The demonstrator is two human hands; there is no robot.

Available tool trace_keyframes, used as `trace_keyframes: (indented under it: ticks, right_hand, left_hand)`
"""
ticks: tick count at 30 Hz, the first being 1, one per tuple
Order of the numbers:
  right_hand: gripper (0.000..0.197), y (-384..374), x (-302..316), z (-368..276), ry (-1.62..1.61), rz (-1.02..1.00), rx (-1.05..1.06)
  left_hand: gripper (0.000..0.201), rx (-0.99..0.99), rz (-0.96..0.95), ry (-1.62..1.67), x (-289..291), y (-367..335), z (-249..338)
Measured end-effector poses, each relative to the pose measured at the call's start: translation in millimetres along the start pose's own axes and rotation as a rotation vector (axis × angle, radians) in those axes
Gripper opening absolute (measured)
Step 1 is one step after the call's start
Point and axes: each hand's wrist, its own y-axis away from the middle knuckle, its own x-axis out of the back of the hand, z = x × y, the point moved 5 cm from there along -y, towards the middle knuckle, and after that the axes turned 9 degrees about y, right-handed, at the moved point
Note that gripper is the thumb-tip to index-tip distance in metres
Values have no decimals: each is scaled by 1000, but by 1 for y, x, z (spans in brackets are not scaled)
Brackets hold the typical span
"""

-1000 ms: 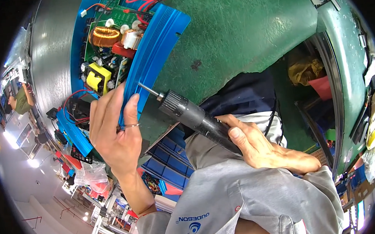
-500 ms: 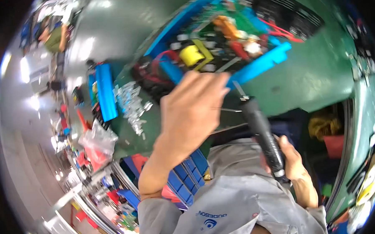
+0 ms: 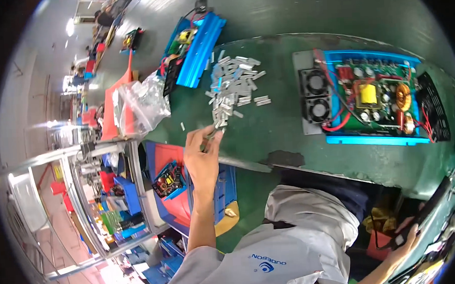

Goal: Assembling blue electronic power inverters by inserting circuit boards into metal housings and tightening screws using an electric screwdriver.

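Note:
My left hand [image 3: 202, 156] reaches to the near edge of a pile of small silvery metal pieces [image 3: 235, 81]. Its thumb and fingers are closed around a slim metal tool [image 3: 208, 139] that looks like tweezers, partly hidden by the fingers. At the far right, my right hand [image 3: 405, 246] grips a black electric screwdriver [image 3: 426, 207], held low beside the bench and away from the work. A blue-housed circuit board unit [image 3: 379, 139] with two fans and a yellow transformer lies on the green bench, right of the pile.
Beyond the pile's left side lies another blue-housed unit [image 3: 199, 54]. A clear plastic bag [image 3: 145, 105] rests by an orange-red sheet [image 3: 111, 104]. Below the bench edge, a red-lined bin [image 3: 177, 207] holds a small board. A dark patch [image 3: 285, 159] marks the bench's front edge.
My view has swung left. My left hand has gone from beside the blue-housed unit to the metal pieces. The screwdriver has moved from in front of my body to the far right.

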Motion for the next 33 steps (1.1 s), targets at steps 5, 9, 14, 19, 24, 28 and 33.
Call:
trace_keyframes:
  ticks: [5, 9, 14, 19, 24, 28, 33]
  right_hand:
    - [58, -69, 14, -37, 364, 56, -21]
    - [56, -134, 14, -74, 935, 101, 558]
    - [35, 3, -105, -162, 538, -148, 796]
    - [27, 102, -210, -168, 179, -891, 845]
    - [17, 91, -207, -166, 27, -868, 832]
    - [13, 62, -184, -145, 165, -697, 760]
    - [12, 38, -169, -125, 118, -667, 502]
  left_hand:
    - [20, -191, 84, 7, -3, 10, -46]
    - [10, -257, 162, -172, -3, 10, -32]
    - [7, -242, -233, 295, -22, 31, 43]
    - [13, -149, -633, 733, -65, 67, 99]
    - [47, -101, -554, 888, -60, 67, 108]
    - [88, -223, -531, 760, -61, 39, 124]
    - [51, -16, -827, 1096, -96, 35, 140]
